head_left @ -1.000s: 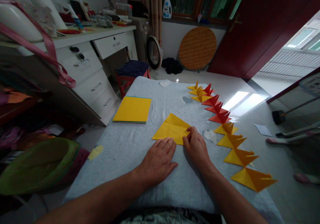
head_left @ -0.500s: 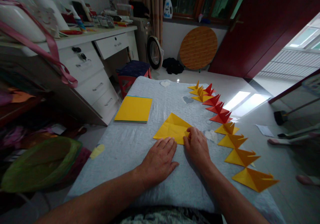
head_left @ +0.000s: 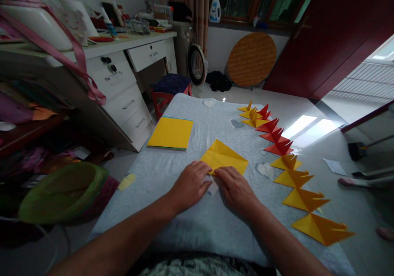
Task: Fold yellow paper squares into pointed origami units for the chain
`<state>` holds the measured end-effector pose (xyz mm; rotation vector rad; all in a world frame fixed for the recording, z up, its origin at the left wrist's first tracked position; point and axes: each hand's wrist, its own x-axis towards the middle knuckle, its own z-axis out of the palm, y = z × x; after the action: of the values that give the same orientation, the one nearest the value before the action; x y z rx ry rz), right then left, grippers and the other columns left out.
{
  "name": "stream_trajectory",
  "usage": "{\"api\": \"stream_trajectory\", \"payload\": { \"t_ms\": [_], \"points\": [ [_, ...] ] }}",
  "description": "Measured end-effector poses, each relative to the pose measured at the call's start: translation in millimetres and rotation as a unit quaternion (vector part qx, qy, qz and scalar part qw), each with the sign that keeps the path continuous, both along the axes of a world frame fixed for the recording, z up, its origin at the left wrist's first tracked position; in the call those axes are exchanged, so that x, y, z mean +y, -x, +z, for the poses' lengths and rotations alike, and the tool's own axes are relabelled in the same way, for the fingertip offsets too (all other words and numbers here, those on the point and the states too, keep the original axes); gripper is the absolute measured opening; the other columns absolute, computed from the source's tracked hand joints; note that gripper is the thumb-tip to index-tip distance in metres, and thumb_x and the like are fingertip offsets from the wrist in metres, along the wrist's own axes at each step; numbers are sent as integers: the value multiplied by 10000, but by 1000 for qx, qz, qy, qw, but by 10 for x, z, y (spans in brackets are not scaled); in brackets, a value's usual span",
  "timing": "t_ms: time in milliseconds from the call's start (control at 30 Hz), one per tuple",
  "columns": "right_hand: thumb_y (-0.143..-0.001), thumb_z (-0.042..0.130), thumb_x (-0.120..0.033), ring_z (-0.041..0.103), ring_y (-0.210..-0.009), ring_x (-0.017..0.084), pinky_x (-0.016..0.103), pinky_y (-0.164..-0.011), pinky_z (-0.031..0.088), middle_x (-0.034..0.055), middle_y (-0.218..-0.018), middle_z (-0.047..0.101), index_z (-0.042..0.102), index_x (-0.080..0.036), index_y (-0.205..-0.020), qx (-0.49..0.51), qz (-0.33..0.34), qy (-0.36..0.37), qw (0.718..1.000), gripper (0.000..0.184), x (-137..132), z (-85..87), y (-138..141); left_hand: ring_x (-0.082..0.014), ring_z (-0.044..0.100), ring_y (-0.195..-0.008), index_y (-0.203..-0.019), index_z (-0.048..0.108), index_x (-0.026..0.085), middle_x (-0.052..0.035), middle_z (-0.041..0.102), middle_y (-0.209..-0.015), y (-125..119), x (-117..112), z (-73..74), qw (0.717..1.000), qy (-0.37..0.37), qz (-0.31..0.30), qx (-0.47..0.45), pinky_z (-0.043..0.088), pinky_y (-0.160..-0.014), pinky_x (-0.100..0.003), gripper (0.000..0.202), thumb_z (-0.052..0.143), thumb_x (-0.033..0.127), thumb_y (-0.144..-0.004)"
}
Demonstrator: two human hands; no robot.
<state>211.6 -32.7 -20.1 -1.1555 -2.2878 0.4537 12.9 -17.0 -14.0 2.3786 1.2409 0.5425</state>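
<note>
A creased sheet of yellow origami paper (head_left: pixel 222 155) lies on the cloth-covered table in front of me, one corner pointing away. My left hand (head_left: pixel 192 185) is closed on its near left edge, fingertips at the near corner and thumb below. Close beside it, my right hand (head_left: pixel 234 188) grips the same near edge, its fingers bent over the paper. The two hands almost meet at that corner, and the fold between the fingertips is partly hidden. Left of the sheet sits a square stack of paper (head_left: pixel 170 133), yellow on top.
Along the table's right side runs a row of folded paper pieces, yellow ones (head_left: pixel 304 200) nearer and red ones (head_left: pixel 278 145) farther off. A stool (head_left: pixel 170 85) stands past the far left corner. A green-lined bin (head_left: pixel 64 194) is at the left.
My right hand has moved left along the paper's near edge, closer to my left hand, which now curls at the near corner. The view has shifted slightly.
</note>
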Motion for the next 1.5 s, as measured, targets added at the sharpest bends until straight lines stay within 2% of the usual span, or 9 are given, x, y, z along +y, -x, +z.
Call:
{"api": "stream_trajectory", "payload": {
  "t_ms": [67, 133, 267, 433, 833, 1067, 1267, 1500],
  "points": [
    [-989, 460, -159, 578, -983, 241, 410, -891, 516, 111, -1073, 654, 609, -191, -1156, -24, 9, 2, 1000, 226, -10, 41, 7, -264, 565, -1086, -1065, 620, 166, -87, 622, -1108, 122, 120, 4, 997, 11, 69, -15, 470, -994, -421, 259, 691, 172, -816],
    [-992, 489, -213, 562, -977, 244, 415, -890, 507, 109, -1075, 636, 629, -196, -1155, -55, 23, 9, 998, 216, -21, 90, 18, -268, 545, -1090, -988, 634, 175, -77, 596, -1085, 218, 212, 3, 995, 32, 89, -20, 463, -990, -425, 234, 728, 177, -773],
    [-982, 543, -339, 529, -1001, 266, 439, -901, 490, 112, -1119, 597, 653, -219, -1195, -117, 21, 33, 992, 268, -35, 154, 37, -253, 526, -1074, -866, 656, 197, -49, 572, -1049, 275, 277, 8, 994, 60, 86, -26, 443, -996, -420, 120, 725, 188, -768],
    [-979, 537, -418, 506, -1054, 284, 452, -945, 465, 114, -1190, 568, 608, -259, -1315, -157, 17, 37, 987, 379, -45, 128, 39, -243, 525, -1038, -810, 674, 189, -49, 571, -999, 249, 274, 36, 992, 62, 109, -9, 444, -969, -407, 24, 689, 176, -797],
    [-958, 545, -515, 503, -1091, 307, 467, -945, 437, 116, -1286, 570, 547, -264, -1380, -207, 42, 17, 977, 491, -45, 177, 86, -241, 522, -1038, -817, 692, 174, -58, 585, -1010, 268, 311, -12, 992, 56, 111, 33, 434, -964, -396, 48, 691, 217, -840],
    [-963, 528, -521, 499, -1097, 313, 482, -953, 422, 112, -1305, 579, 530, -261, -1389, -207, 36, 20, 977, 500, -48, 179, 101, -242, 513, -1015, -797, 672, 179, -58, 581, -996, 244, 302, 3, 991, 49, 120, 41, 438, -941, -402, 67, 642, 208, -849],
    [-952, 561, -491, 497, -1122, 308, 468, -995, 421, 113, -1281, 593, 544, -209, -1354, -190, 48, 34, 980, 491, -38, 214, 162, -245, 514, -1008, -778, 659, 181, -62, 579, -989, 240, 302, 16, 991, 48, 121, 43, 440, -936, -408, 73, 623, 192, -841],
    [-969, 529, -488, 512, -1153, 303, 465, -1041, 427, 133, -1299, 599, 542, -168, -1355, -167, 60, 45, 983, 502, -1, 171, 154, -244, 517, -1000, -762, 654, 183, -63, 579, -980, 260, 310, -19, 992, 38, 112, 41, 442, -931, -405, 83, 611, 184, -833]
  ]
}}
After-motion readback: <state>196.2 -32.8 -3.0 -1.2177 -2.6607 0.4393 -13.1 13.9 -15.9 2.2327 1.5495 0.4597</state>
